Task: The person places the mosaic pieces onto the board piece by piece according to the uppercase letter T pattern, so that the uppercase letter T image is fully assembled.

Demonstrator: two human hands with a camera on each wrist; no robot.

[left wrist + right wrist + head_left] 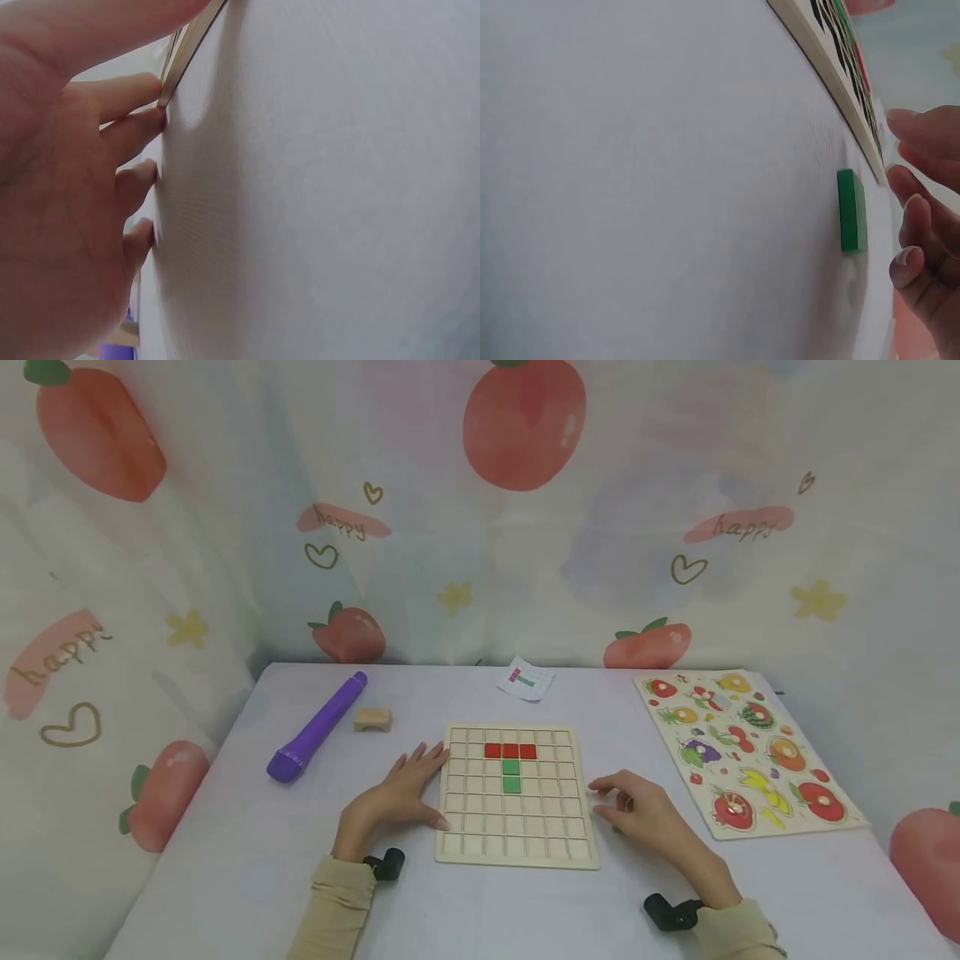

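Observation:
A light wooden grid board (pixel 517 862) lies flat on the table. Three red squares (pixel 510 751) form a row in its upper part, with two green squares (pixel 512 776) in a column below the middle one. My left hand (pixel 399 795) rests at the board's left edge, fingers spread and thumb touching the rim. Just off the right edge hovers my right hand (pixel 637 810), thumb and index finger apart, the other fingers loosely bent, holding nothing. In the right wrist view a green block (pixel 851 211) lies on the table near those fingers; the hand mostly hides it in the head view.
A purple toy microphone (pixel 318 727) and a small wooden arch block (pixel 372 719) lie at the left. Behind the board is a paper card (pixel 527 679) with a red and green grid pattern. A fruit puzzle board (pixel 720 752) occupies the right side.

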